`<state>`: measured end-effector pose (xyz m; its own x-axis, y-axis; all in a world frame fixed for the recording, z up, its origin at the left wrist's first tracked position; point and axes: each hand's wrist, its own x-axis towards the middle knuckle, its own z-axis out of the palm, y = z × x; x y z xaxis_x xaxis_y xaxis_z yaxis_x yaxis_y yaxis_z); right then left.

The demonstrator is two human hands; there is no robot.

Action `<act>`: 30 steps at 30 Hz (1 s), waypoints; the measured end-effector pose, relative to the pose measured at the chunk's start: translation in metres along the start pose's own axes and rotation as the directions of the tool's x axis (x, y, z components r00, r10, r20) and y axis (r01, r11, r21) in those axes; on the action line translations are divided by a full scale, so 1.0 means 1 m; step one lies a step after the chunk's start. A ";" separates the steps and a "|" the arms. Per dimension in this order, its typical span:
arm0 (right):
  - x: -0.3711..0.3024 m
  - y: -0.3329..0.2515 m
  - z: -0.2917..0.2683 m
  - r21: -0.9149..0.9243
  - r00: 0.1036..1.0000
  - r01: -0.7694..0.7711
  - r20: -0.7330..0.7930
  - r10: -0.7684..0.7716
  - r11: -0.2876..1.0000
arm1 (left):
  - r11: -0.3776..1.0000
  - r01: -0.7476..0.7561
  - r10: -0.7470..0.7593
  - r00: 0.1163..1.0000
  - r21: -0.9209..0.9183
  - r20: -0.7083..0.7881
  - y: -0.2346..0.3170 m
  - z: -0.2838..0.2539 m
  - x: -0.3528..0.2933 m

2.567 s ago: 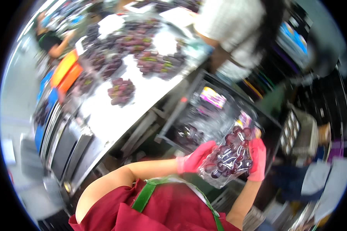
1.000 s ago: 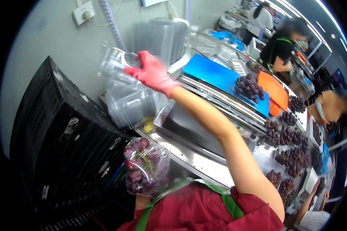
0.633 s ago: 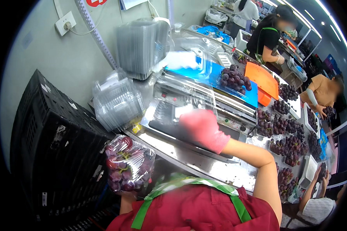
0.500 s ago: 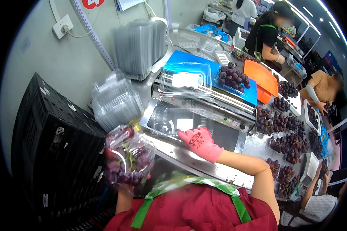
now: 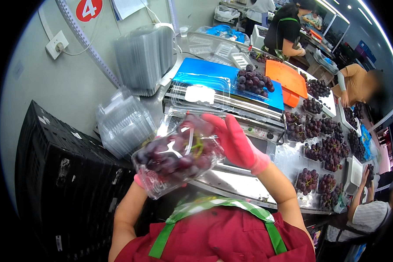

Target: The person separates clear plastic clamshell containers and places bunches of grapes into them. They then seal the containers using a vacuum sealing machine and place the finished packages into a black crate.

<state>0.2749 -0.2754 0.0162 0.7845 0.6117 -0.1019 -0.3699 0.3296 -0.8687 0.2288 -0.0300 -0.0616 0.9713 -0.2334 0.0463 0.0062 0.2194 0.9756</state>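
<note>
A clear plastic-wrapped pack of dark red grapes (image 5: 179, 153) is held tilted in front of my body. My left hand (image 5: 139, 180), in a pink glove, grips its lower left end; most of its fingers are hidden behind the pack. At the far right end is my right hand (image 5: 239, 142), also pink-gloved, with fingers stretched out along the pack's edge; whether they touch it is hard to tell. Beyond the pack stands a metal wrapping machine (image 5: 222, 105) with a clear empty tray (image 5: 199, 91) on top.
Clear containers are stacked upright (image 5: 142, 61) and in a slanted pile (image 5: 124, 122) at left. Black crates (image 5: 70, 170) stand below them. A grape bunch (image 5: 254, 81) lies on a blue board (image 5: 205, 67), beside an orange tray (image 5: 286, 78). Several grape packs (image 5: 325, 148) fill the right. Co-workers work beyond.
The pack of grapes has risen and moved right, from low at the left to in front of me. My right hand has left the machine's surface and come up to the pack, fingers spreading.
</note>
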 end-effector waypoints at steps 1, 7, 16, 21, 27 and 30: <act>-0.002 0.002 0.002 -0.013 0.999 0.021 0.032 -0.020 1.000 | 0.908 -0.105 0.080 0.994 0.406 0.079 0.001 0.002 0.006; -0.012 0.027 0.006 0.219 0.936 0.218 -0.323 -0.140 0.951 | 0.404 0.640 -0.324 0.769 -0.654 0.551 0.045 0.012 0.039; -0.017 0.057 -0.002 0.296 0.830 0.215 -0.557 -0.015 0.931 | 0.867 0.134 -0.249 0.951 -0.480 -0.184 0.039 0.017 0.018; -0.005 0.067 -0.015 -0.369 0.719 0.250 -0.549 -0.427 0.895 | 0.777 -0.184 0.250 0.968 0.602 -0.027 0.034 0.007 0.040; 0.014 0.079 -0.024 -0.340 0.638 0.293 -0.627 -0.447 0.894 | 0.930 0.201 -0.132 0.964 0.306 -0.232 0.032 -0.016 0.079; 0.019 0.075 -0.031 -0.540 0.725 0.088 -0.541 -0.426 0.837 | 0.812 0.338 -0.194 0.925 0.476 -0.326 0.023 -0.027 0.087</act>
<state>0.2776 -0.2616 -0.0655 0.9958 -0.0856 0.0335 0.0286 -0.0586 -0.9979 0.3201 -0.0198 -0.0404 0.9750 0.0498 -0.2166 0.2201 -0.3515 0.9099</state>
